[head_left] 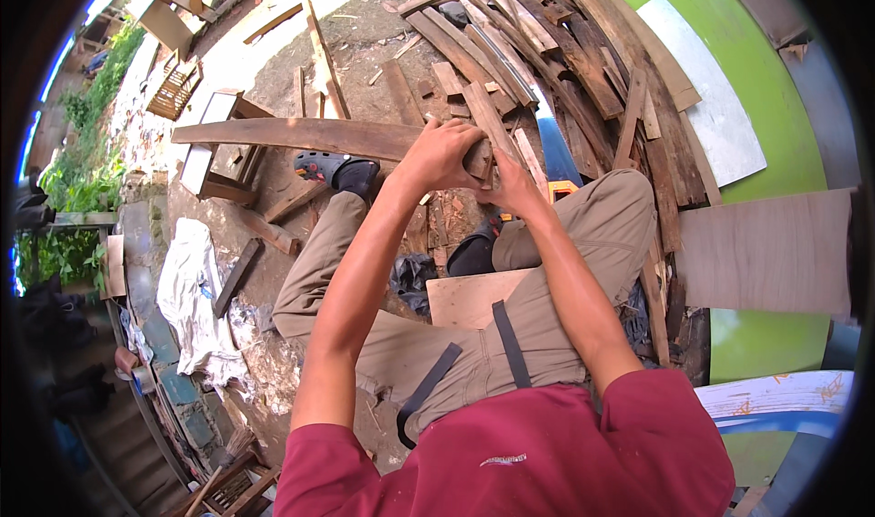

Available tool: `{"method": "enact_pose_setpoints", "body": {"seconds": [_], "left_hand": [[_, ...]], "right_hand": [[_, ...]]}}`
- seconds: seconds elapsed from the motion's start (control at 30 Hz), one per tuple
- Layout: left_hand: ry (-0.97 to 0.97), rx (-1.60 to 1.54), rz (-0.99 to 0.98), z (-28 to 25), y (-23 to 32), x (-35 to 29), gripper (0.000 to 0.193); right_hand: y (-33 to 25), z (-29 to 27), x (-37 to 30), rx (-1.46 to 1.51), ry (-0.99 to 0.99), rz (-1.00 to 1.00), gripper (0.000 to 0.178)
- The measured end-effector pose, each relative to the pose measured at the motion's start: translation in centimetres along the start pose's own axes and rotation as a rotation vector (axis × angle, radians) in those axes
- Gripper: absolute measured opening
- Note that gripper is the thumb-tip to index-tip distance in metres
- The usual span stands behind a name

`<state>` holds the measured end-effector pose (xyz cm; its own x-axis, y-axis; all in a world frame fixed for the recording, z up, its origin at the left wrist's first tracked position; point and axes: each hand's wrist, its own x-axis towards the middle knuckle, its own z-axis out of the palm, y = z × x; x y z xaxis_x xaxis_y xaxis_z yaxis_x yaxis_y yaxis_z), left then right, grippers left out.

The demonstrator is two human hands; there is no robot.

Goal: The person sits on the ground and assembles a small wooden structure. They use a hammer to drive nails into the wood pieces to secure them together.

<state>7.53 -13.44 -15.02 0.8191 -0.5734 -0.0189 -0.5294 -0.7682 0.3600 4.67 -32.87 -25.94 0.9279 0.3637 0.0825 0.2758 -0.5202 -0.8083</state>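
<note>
A long brown wooden plank (301,136) stretches from the left to a spot in front of my knees. My left hand (439,155) is closed over it near its right end, fingers bent round the edge. At that same end my right hand (513,187) is closed, its fingers partly hidden behind the wood. The plank's far left part passes over a small wooden stool-like frame (211,143). Beside my right hand lies a handsaw with a blue blade (554,151) and an orange handle (562,190), partly covered by my right knee.
Old boards (592,71) are heaped at the right, against a green panel (784,107). Wood offcuts (448,80) lie scattered ahead. A white cloth (190,289) is on the ground at the left. Between my legs sits a light wooden board (474,298).
</note>
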Motion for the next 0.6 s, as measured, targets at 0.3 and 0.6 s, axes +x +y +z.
{"method": "enact_pose_setpoints", "body": {"seconds": [0.3,0.6], "left_hand": [[0.056,0.009,0.036,0.1,-0.3,-0.9,0.087],[0.092,0.030,-0.043,-0.1,-0.2,-3.4,0.096]], "right_hand": [[1.6,-2.9,-0.2,0.148,-0.254,0.060,0.109],[-0.2,-3.3,-0.6,0.101,-0.216,-0.019,0.113]]}}
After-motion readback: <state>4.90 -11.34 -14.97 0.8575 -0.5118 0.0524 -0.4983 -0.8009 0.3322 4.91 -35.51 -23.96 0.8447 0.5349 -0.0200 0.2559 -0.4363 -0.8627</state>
